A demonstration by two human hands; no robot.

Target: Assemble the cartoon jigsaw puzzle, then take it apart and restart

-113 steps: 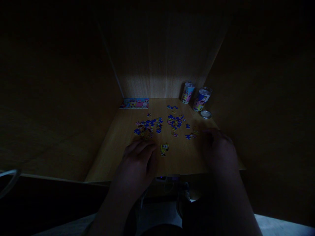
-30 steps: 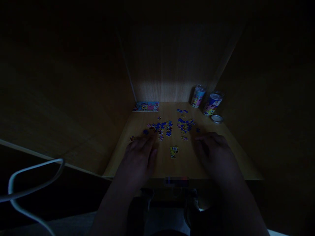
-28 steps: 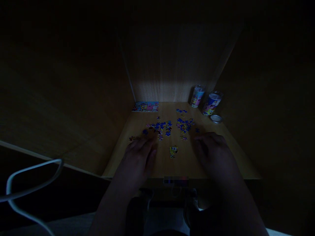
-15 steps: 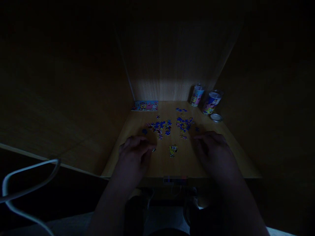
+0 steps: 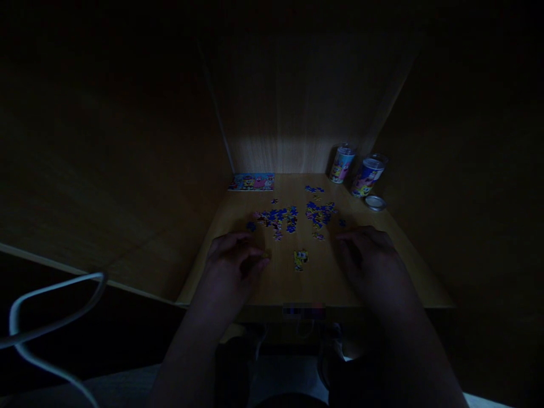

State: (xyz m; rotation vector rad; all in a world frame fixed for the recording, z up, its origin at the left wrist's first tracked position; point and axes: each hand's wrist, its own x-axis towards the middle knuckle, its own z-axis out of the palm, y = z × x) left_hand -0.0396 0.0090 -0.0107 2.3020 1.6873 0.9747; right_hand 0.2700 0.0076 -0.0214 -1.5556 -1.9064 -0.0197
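- On the wooden desk (image 5: pixel 317 286), at 6 o'clock, the left hand (image 5: pixel 232 266) curls its fingers beside a small jigsaw piece (image 5: pixel 266 255); whether they grip it cannot be told.
- The right hand (image 5: pixel 368 255) lies relaxed, fingers loose, holding nothing visible.
- Jigsaw pieces (image 5: pixel 278 220) lie scattered at 12 o'clock; a joined yellow section (image 5: pixel 300 260) sits between the hands.
- Two printed tins (image 5: pixel 341 163) stand at 1 o'clock.

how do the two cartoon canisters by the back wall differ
The left canister has a paler pink and light blue label, while the right canister is a deeper blue. The right canister also stands nearer the person than the left canister, and closer to the round silver lid. Both are cylinders printed with cartoon characters, standing on the wooden surface.
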